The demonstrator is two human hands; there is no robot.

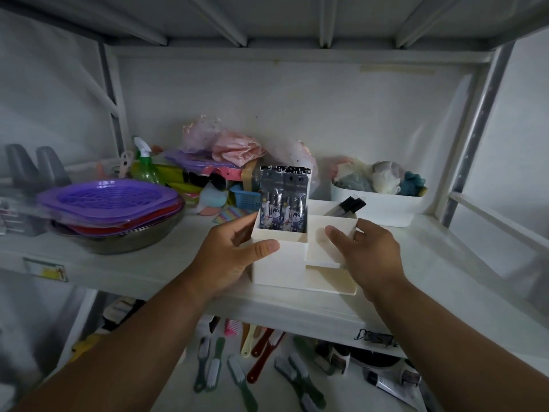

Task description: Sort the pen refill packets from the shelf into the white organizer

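We have both hands on the white plastic compartment organizer (279,263), which stands near the front edge of the white shelf (148,263). Our left hand (228,257) grips its left side, thumb curled over the front wall of the tall compartment and fingers round the outer wall. Our right hand (368,257) holds the right side, thumb pressed against the wall of the lower middle compartment, fingers wrapped behind its right rim.

The glossy printed pen refill packets (282,200) stand upright in a tight bundle in the tall left compartment, tops well above the rim. We see no loose packets elsewhere on the shelf, so we judge the sorting done or nearly so, and the step in hand to be steadying or repositioning the organizer.

Black binder clips (352,205) sit in the rear right compartment. Any next move calls for a level, two-sided hold, since the tall packets could tip out.
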